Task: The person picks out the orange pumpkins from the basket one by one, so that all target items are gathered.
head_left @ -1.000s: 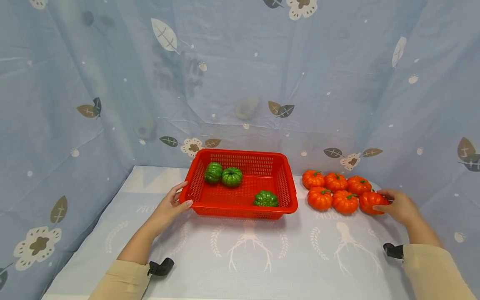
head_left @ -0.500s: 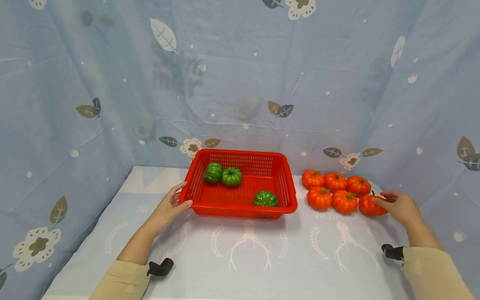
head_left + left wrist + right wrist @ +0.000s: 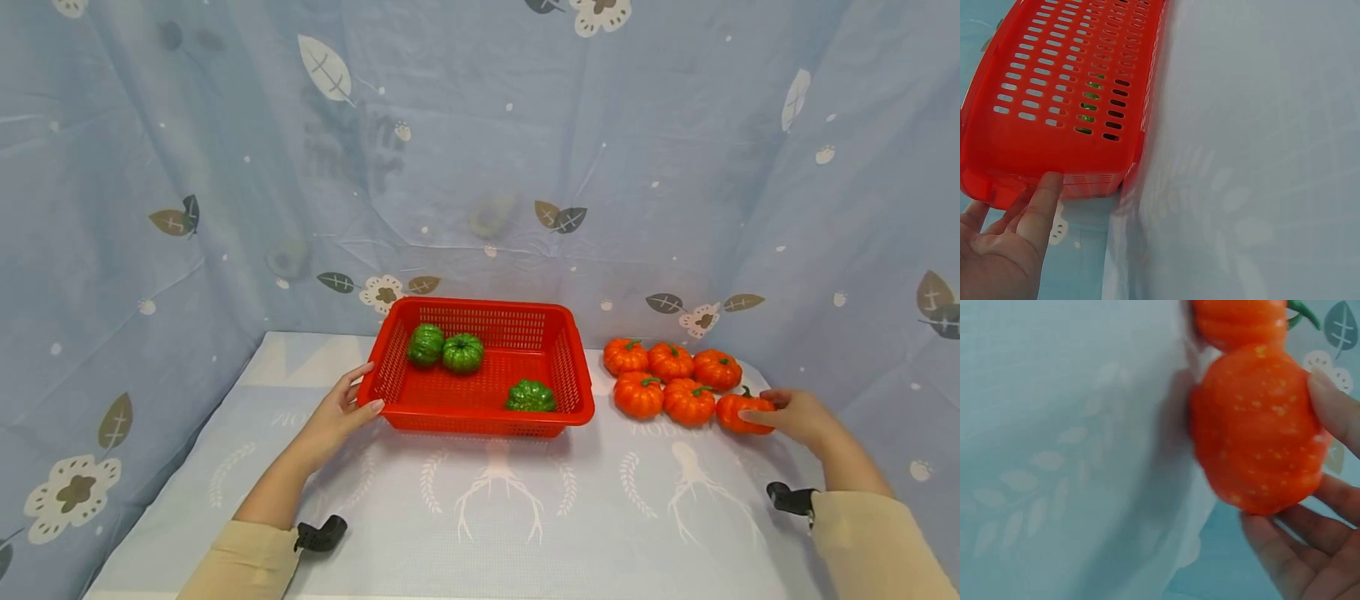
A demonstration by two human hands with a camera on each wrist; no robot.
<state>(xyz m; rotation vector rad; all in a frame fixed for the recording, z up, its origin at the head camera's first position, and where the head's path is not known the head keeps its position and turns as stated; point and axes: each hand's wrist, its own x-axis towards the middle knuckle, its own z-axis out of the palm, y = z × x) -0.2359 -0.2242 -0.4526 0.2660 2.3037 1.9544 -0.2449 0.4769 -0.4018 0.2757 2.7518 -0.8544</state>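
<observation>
At its left end, the red plastic basket (image 3: 465, 412) is touched by my left hand (image 3: 333, 423); the thumb and fingers lie spread along the rim, also seen on the basket wall (image 3: 1054, 147) in the left wrist view. Three green pumpkins sit inside: two side by side (image 3: 462, 353) at the back left, one (image 3: 531, 397) at the front right. My right hand (image 3: 808, 423) holds the front-right orange pumpkin (image 3: 732, 414) between thumb and fingers. In the right wrist view this pumpkin (image 3: 1260, 434) shows its ribbed, speckled side, close against a neighbouring one.
Several other orange pumpkins (image 3: 670, 363) stand in two rows to the right of the basket. A pale patterned cloth (image 3: 540, 517) covers the table. Blue printed curtain (image 3: 465, 167) hangs close behind and at both sides.
The right hand has shifted slightly, and the orange pumpkin at its fingers has tilted so its green stem now points up. The left hand and basket stay put.
</observation>
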